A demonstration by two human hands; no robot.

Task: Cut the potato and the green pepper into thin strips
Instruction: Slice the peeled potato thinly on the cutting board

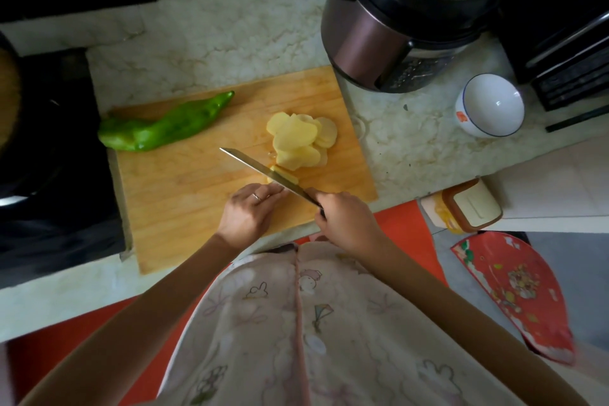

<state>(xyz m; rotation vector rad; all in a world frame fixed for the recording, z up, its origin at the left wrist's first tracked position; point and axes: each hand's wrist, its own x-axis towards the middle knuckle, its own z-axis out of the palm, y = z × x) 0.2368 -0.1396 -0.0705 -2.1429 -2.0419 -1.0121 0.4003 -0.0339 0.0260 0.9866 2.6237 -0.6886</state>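
Note:
A wooden cutting board (184, 194) lies on the marble counter. On its right part sits a heap of thin potato slices (301, 138). Just below it a small potato end piece (287, 176) lies under the knife blade (260, 168). My left hand (248, 212) has its fingers curled down on that piece, beside the blade. My right hand (342, 217) grips the knife handle, the blade pointing up-left. A whole green pepper (164, 123) lies on the board's upper left edge.
A dark electric cooker (395, 16) stands behind the board's right corner. A white bowl (489, 105) sits to its right, by a black appliance (566, 53). A black stove (49, 155) borders the board on the left. A lidded container (468, 208) sits below the counter edge.

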